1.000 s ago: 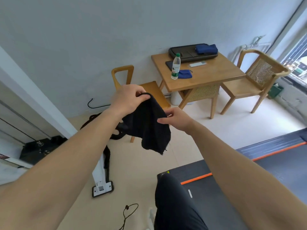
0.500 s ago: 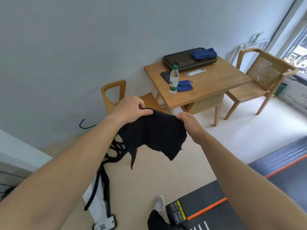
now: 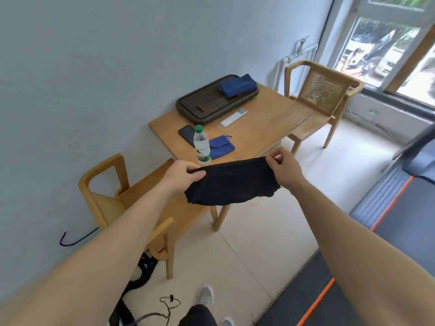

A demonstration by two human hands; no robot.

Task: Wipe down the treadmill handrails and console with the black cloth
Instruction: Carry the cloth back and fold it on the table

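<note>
Between both hands, above chair seat [image 3: 150,184] & near tabletop [image 3: 270,118] edge: black cloth [image 3: 231,182] stretched flat. Left hand [image 3: 182,176] fingers clamped on left top corner, right hand [image 3: 286,169] fingers pinched on right top corner. Fold to palm-size pad before wiping; keep edges tucked in. Treadmill deck [image 3: 388,243] at right; handrails, console not in view. Turn right to reach.

Wooden table [image 3: 270,118] against the wall carries a dark tray [image 3: 211,104] (blue folded cloth [image 3: 237,85] on its right end); white remote [image 3: 233,117] just beside the tray; black phone [image 3: 187,134], green-capped bottle [image 3: 202,145] upright and blue pouch [image 3: 221,147] near the front edge.
</note>
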